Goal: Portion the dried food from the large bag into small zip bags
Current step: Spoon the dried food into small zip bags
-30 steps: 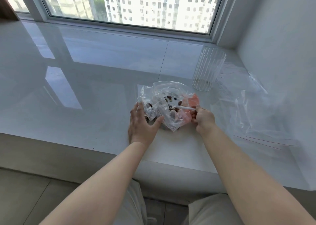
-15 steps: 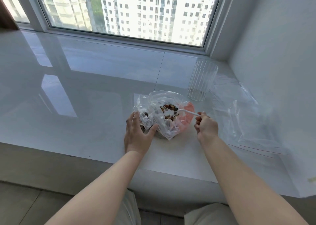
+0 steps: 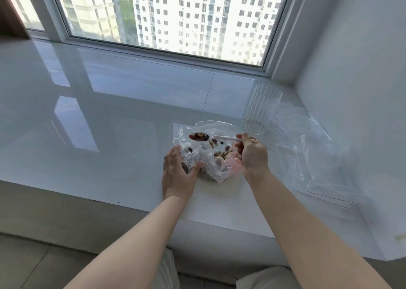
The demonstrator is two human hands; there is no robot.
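A crumpled clear large bag (image 3: 216, 167) with brown dried food and a pink patch sits near the front edge of the white sill. My left hand (image 3: 178, 175) grips the bag's left side, thumb pressed into the plastic. In my right hand (image 3: 252, 154) is a white plastic spoon (image 3: 219, 138), held by its handle. The spoon's bowl, heaped with dried food (image 3: 199, 136), hovers over the bag's open top at its left. Empty clear zip bags (image 3: 316, 157) lie flat to the right.
A ribbed clear glass (image 3: 260, 108) stands just behind and right of the bag. The glossy white sill (image 3: 109, 124) stretches left and back to the window. A white wall (image 3: 362, 80) closes the right side. The sill's front edge runs just below my left wrist.
The spoon has come up out of the bag carrying dried food and moved left. My right hand rose with it. The left hand kept its grip on the bag.
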